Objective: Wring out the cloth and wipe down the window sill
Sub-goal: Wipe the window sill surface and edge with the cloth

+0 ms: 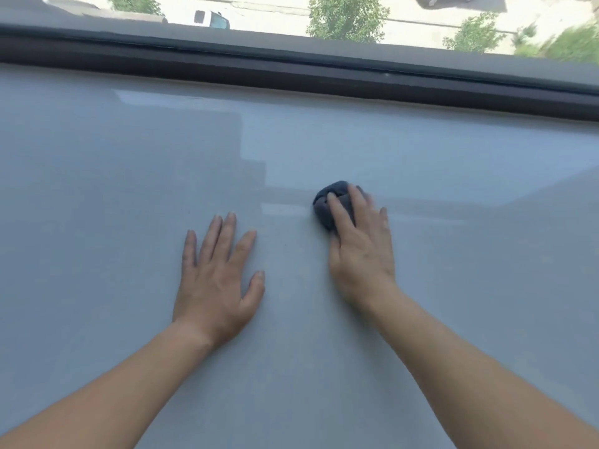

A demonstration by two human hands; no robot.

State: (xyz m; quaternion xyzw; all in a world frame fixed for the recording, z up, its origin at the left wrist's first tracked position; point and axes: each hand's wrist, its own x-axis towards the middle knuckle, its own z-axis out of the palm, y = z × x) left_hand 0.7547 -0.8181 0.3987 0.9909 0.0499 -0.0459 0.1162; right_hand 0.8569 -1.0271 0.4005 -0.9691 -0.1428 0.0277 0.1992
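Dark slate-grey fabric, the cloth, is sitting bunched into a tight, rounded wad on the window sill, slightly right of centre and roughly midway between the near edge and the glass. The right hand is lying directly on top of it, fingers nearly straight and pressing down across the folds; the thumb is not showing, so whether it is tucking under the wad cannot be told. The left hand is resting flat on the bare sill, fingers spread and holding nothing, to the left of the cloth, clear of it and a little nearer the person. Balled as it is, the cloth is presenting no long axis of its own; the axis that matters is the sill's, running left to right alongside the dark window frame. The wiping step appears to be in hand, and the next stroke is likely calling for travel along that line, with the right hand driving and the left bracing. The sill surface is looking smooth, pale blue-grey and glossy, giving back soft reflections, while the cloth is reading as soft and creased. Trees and a parked car are showing through the glass, far below.
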